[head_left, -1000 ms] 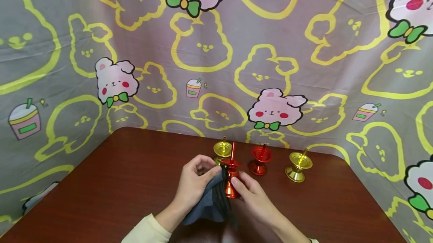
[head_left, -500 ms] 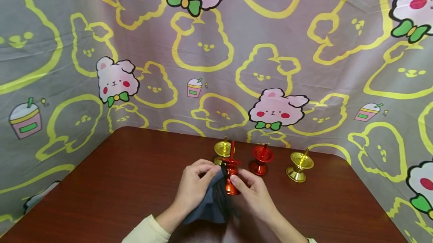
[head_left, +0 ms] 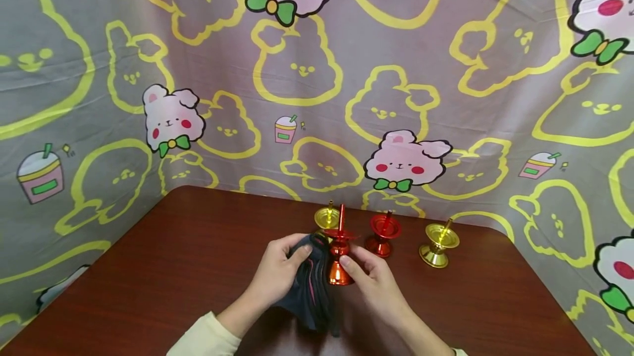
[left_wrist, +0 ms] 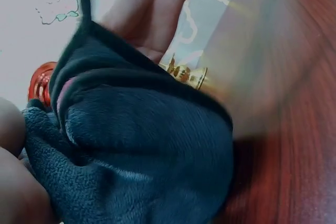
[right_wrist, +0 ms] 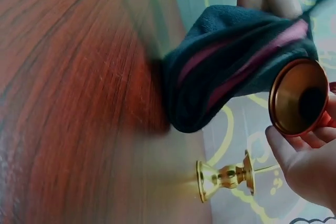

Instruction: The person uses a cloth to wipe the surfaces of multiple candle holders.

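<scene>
My left hand (head_left: 277, 270) grips a bunched dark blue-grey cloth (head_left: 308, 290), thumb on top, its folds hanging down toward the table. Pink edging shows between the layers of the cloth (right_wrist: 194, 93) in the right wrist view. In my right hand (head_left: 378, 287) is a shiny red candle holder (head_left: 340, 274), pinched round its waist and upright, with a thin red stem rising from its dish. The right wrist view looks into the hollow, coppery underside of its base (right_wrist: 296, 98). The cloth lies right against the holder's left side. Left fingers are partly hidden behind the cloth.
Behind my hands stand a gold candle holder (head_left: 327, 217), partly covered by the held one, another red candle holder (head_left: 383, 228), and a second gold one (head_left: 438, 236) to the right. A patterned curtain (head_left: 307, 97) hangs right behind the brown table (head_left: 198, 235).
The cloth has been turned in my left hand, so its layered, pink-lined folds now face the camera. The left hand shifted slightly left. The right hand keeps its hold on the red candle holder.
</scene>
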`<state>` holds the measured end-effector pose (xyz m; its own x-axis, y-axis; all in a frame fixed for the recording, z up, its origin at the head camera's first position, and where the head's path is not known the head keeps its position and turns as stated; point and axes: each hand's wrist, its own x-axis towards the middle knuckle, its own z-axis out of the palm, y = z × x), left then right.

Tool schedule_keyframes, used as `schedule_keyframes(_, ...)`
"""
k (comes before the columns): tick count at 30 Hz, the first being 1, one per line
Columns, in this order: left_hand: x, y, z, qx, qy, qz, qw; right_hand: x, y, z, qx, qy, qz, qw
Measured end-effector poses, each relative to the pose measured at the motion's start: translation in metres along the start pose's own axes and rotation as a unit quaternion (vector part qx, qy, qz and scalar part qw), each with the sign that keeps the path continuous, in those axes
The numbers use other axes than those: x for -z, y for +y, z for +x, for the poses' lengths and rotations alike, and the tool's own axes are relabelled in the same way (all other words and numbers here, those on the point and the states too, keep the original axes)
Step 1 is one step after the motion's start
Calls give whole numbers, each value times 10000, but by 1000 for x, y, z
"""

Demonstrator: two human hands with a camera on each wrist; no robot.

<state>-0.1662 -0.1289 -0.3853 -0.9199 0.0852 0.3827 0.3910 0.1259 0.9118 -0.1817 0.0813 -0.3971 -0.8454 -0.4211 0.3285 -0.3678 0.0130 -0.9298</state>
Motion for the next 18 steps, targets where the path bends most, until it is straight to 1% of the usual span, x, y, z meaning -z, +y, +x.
schedule_keyframes(4, -5, 1, 2, 153, 274, -491, 9983, -2, 2, 0, -75, -282, 369, 9989)
schedule_keyframes(6, -8, -1, 2, 185, 457, -591, 9970, -4, 3, 0, -82, -377, 450, 9982)
schedule_keyframes(8, -9, -4, 3, 152, 708, -560, 9958, -5, 3, 0, -105, -379, 445, 9982)
schedule_keyframes(11, -10, -7, 4, 34, 1094, -426, 9931, -8, 2, 1, -167, -279, 365, 9988)
schedule_keyframes(13, -10, -9, 5, -70, 1261, -334, 9914, -9, 1, 1, -207, -149, 301, 9992)
schedule_keyframes(16, -10, -10, 6, -113, 1451, -183, 9892, -12, 1, 3, -171, 115, 201, 9996)
schedule_keyframes(18, -10, -9, 6, -49, 1454, -183, 9892, -13, 0, 4, -157, 277, 222, 9992)
